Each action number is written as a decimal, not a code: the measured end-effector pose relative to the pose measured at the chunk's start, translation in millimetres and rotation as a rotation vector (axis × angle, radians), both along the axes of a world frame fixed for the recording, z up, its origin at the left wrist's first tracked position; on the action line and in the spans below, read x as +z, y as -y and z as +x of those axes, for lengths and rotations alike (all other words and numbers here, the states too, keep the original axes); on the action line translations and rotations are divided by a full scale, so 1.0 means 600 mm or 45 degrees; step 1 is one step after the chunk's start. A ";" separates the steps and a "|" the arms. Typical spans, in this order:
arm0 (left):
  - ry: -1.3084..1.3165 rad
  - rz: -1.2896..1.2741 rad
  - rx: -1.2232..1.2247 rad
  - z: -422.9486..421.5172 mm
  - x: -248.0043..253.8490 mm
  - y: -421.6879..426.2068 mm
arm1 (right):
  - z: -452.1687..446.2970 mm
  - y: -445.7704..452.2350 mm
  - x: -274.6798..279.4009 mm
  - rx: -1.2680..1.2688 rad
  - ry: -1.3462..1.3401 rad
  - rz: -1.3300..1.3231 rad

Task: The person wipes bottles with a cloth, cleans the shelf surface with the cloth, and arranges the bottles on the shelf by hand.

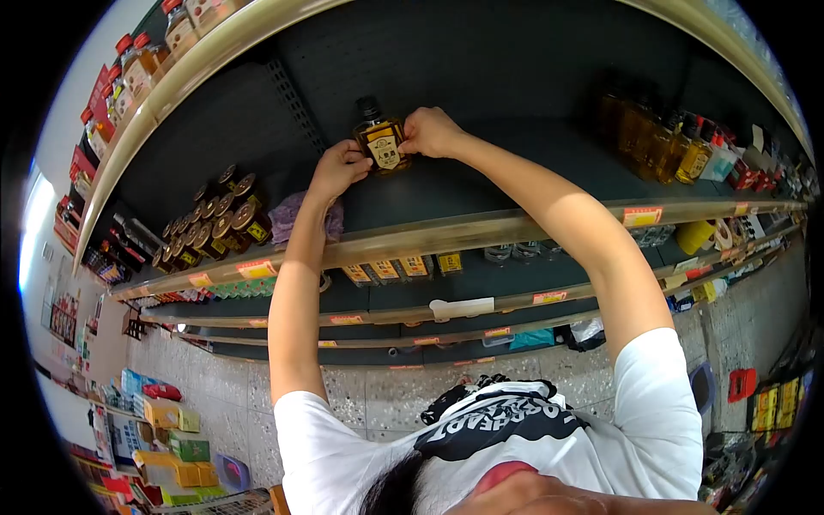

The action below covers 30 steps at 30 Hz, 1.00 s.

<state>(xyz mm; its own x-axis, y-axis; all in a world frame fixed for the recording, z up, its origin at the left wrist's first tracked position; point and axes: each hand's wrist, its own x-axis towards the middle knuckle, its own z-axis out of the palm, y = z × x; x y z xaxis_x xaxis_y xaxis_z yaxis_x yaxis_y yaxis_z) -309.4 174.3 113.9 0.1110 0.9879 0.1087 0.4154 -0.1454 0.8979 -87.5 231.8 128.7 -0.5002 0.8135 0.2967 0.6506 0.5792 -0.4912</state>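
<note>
A square glass bottle (383, 146) of amber liquid, with a black cap and a cream label, stands upright on the dark shelf (481, 176). My left hand (342, 167) grips its lower left side, thumb toward the label. On the other side, my right hand (431, 134) has its fingers closed on the bottle's right edge. A crumpled purple cloth (300, 216) lies on the shelf close to my left forearm. Several dark jars (225, 225) with gold-and-black lids are grouped left of the cloth.
More amber bottles (669, 153) stand at the shelf's right end, near red boxes (748, 176). The shelf's front rail (446, 236) carries price tags. Lower shelves hold yellow-labelled packs (399, 269) and glass jars (512, 251). Above, a shelf edge (184, 81) curves past red-capped bottles (137, 69).
</note>
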 end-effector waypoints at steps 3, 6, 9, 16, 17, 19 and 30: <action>0.016 0.026 0.071 -0.003 -0.003 -0.001 | -0.015 -0.005 -0.001 0.000 0.028 0.018; -0.070 0.101 0.144 -0.008 -0.006 -0.006 | -0.026 -0.010 0.002 -0.014 0.064 0.053; -0.171 0.165 0.268 -0.008 -0.009 -0.010 | -0.036 -0.010 0.002 -0.075 0.060 0.046; 0.007 0.226 0.415 -0.003 -0.021 -0.023 | -0.037 -0.021 -0.006 -0.086 0.008 0.075; 0.015 0.228 0.422 -0.003 -0.020 -0.024 | -0.037 -0.022 -0.005 -0.079 0.016 0.077; 0.033 0.228 0.436 -0.001 -0.020 -0.023 | -0.036 -0.024 -0.005 -0.068 0.022 0.098; -0.124 0.325 0.454 -0.001 -0.024 -0.025 | -0.044 -0.026 -0.024 -0.095 -0.023 0.243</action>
